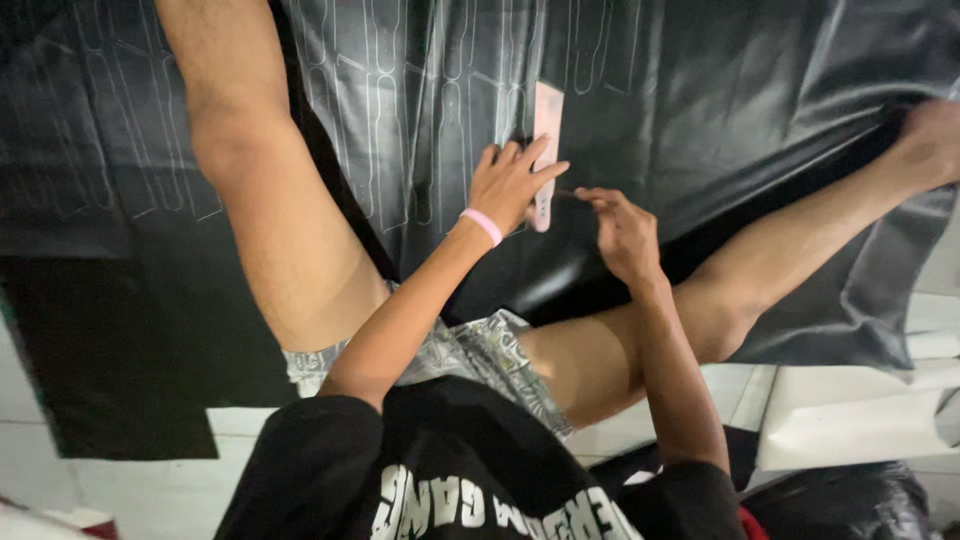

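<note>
Head view: you sit on the floor with both legs spread over a big black sheet that lies under you, and your hands work between your knees. Your left hand, the one with the pink wristband, lies flat on a pale pink template, a long narrow strip set on the sheet, fingers spread and pressing it down. Your right hand sits just beside it, fingers pinched shut on a thin tool whose tip meets the lower edge of the template; whether it is a pen or a blade is too small to tell.

Look to the left of the template and the sheet already carries rows of the same long outline, drawn in pale lines, running across under your left leg and out to the far side. To the right of the template the sheet is plain black, crumpled toward your right foot. So, by my reading, a good share of the marking is done and the right part of the sheet is still to go, with the current outline in hand.

Past the sheet you see white floor tiles.
</note>
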The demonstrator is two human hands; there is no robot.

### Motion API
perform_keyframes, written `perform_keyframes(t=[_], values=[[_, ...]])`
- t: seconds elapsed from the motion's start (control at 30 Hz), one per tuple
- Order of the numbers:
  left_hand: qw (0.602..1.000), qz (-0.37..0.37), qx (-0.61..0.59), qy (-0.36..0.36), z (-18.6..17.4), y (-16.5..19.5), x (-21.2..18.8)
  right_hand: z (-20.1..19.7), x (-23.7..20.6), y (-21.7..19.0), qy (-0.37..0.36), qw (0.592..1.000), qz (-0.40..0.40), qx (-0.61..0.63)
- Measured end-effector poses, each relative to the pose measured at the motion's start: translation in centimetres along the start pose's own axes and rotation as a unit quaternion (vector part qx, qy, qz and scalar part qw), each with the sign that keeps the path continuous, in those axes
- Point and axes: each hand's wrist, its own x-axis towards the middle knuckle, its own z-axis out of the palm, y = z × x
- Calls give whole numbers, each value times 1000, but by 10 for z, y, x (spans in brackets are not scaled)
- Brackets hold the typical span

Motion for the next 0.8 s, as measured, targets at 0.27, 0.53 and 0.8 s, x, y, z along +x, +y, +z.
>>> perform_keyframes(t=[0.27,0.53,0.8], values=[[927,-259,-187,198,3,-25,-24,-49,41,78,164,986,-1,42],[982,29,-133,134,28,4,33,-23,32,101,211,977,-26,-30],[991,-65,-80,81,48,4,1,1,-5,70,-45,991,34,-122]])
